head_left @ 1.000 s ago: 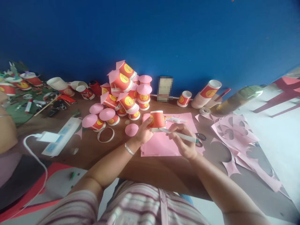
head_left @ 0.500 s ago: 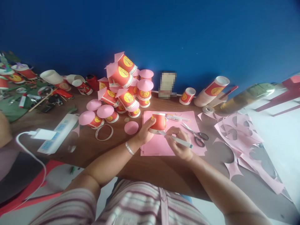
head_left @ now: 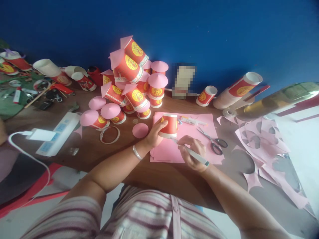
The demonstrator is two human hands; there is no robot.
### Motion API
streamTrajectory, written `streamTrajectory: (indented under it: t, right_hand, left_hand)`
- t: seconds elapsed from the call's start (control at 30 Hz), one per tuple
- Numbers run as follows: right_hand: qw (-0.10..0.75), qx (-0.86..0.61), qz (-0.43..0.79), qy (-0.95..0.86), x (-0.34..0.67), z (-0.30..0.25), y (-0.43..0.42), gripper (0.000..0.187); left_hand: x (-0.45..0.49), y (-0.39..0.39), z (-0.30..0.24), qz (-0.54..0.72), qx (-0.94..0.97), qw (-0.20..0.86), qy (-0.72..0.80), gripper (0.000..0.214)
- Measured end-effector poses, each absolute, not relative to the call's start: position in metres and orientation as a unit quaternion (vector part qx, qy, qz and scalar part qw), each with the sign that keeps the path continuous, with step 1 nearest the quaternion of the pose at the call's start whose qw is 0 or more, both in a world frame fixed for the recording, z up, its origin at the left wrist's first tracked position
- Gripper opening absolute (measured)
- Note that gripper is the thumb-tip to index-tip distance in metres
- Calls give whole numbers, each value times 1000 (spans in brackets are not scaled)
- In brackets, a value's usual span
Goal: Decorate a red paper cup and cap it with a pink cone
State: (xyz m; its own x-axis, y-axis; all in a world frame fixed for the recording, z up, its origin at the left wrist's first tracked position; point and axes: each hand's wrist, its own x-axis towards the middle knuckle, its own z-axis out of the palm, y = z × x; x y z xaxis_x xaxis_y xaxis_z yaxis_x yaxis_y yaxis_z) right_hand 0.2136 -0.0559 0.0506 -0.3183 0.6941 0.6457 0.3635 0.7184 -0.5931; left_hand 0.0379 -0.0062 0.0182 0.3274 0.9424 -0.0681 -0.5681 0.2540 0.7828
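My left hand [head_left: 156, 133] is wrapped round a red paper cup [head_left: 169, 126] with a white band along its lower edge. Between the fingers of my right hand [head_left: 193, 151] is a slim white pen-like tool [head_left: 196, 156] with a dark rear end. Its tip points at the cup's lower edge; whether it touches I cannot tell. Both hands are above a stack of pink paper sheets [head_left: 169, 154]. On those sheets lie black-handled scissors [head_left: 216, 144] and a white glue tube [head_left: 188, 121]. A pink paper disc [head_left: 140, 130] lies left of the cup.
Several red cups with pink cone tops [head_left: 132, 66] are piled at the back left. A power strip [head_left: 58, 134] and a cut ring [head_left: 109, 134] lie left. Pink paper scraps [head_left: 264, 139], a roll of tape [head_left: 229, 113] and a tall bottle [head_left: 279, 99] are on the right.
The camera view has tilted and shifted slightly. My right hand and the tool have moved slightly away from the cup, while my left hand keeps its grip.
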Motion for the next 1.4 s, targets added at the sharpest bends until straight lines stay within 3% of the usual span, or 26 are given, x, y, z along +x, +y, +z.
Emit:
streamTrajectory:
  t: [0.63,0.87,1.07,1.4]
  right_hand:
    - [500,-352,161,-775,215,41,-53,10]
    - [515,-344,206,-758,215,36,-50,2]
    - [512,-345,205,-759,215,31,-50,8]
    - [512,-330,202,-767,214,31,-48,7]
  left_hand:
    - [36,-5,8,472,361,750,289,42]
    - [35,-5,14,482,366,739,294,39]
    - [36,-5,16,497,366,726,303,33]
    - [38,-2,13,500,348,733,303,44]
